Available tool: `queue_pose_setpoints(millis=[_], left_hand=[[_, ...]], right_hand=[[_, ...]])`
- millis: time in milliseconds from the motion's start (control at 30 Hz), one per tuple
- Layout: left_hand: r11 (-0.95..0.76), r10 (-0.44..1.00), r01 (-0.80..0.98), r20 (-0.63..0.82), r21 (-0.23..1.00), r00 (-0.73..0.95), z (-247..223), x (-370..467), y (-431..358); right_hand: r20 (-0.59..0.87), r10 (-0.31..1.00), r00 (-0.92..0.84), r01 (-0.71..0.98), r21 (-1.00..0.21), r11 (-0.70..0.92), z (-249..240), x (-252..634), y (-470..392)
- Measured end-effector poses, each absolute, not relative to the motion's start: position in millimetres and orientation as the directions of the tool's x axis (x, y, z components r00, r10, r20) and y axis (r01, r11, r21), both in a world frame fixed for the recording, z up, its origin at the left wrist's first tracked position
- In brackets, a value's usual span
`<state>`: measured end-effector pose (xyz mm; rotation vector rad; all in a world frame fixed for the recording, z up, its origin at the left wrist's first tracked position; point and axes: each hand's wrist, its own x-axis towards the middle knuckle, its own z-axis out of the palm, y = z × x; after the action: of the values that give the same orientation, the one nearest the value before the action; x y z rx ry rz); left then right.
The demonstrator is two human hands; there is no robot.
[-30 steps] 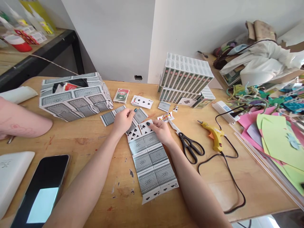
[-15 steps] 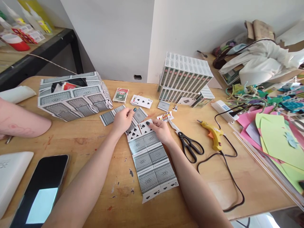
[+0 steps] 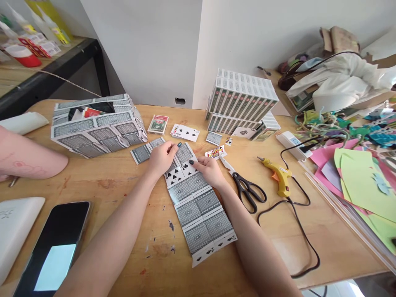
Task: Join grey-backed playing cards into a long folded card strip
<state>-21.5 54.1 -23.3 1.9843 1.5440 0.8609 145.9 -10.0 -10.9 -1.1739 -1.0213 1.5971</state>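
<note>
A panel of joined playing cards (image 3: 198, 212), grey patterned backs up, lies on the table, with white spade faces along its upper and lower edges. My right hand (image 3: 210, 169) grips the panel's upper right corner, thumb on top. At its upper left, my left hand (image 3: 162, 159) is closed with thumb and forefinger together on a strip of grey-backed cards (image 3: 185, 153). That strip runs beneath my left hand and meets the panel's upper edge; the fingers hide part of the join. Black-handled scissors (image 3: 247, 189) lie right of my right hand.
A card-covered box (image 3: 102, 128) stands back left, near another person's forearm (image 3: 34, 156). Stacked card packs (image 3: 241, 99) rise at the back. A yellow glue gun (image 3: 280, 177) with its cord lies right. A phone (image 3: 55, 247) lies front left. Loose cards (image 3: 185, 133) lie behind my hands.
The panel's lower end has swung slightly to the right. Its upper edge now sits closer against the grey-backed strip, and less of the right-hand spade face shows. Both hands stay nearly in place.
</note>
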Motion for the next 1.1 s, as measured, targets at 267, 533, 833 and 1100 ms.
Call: queue_pose_setpoints(millis=[267, 533, 833, 1100], left_hand=[[-0.272, 0.962, 0.653, 0.204, 0.707, 0.179, -24, -21, 53], [-0.299, 0.954, 0.637, 0.210, 0.710, 0.214, -22, -20, 51], [-0.255, 0.941, 0.408, 0.129, 0.877, 0.312, -16, -23, 48], [-0.079, 0.996, 0.145, 0.083, 0.986, -0.025, -23, -35, 66]], right_hand=[[-0.263, 0.949, -0.174, -0.182, -0.939, -0.293, -9, 145, -11], [-0.207, 0.964, -0.165, -0.211, -0.948, -0.239, -15, 145, -9], [-0.229, 0.966, -0.119, -0.243, -0.937, -0.252, -14, 146, -9], [-0.311, 0.928, -0.206, -0.521, -0.768, -0.373, -5, 171, -14]])
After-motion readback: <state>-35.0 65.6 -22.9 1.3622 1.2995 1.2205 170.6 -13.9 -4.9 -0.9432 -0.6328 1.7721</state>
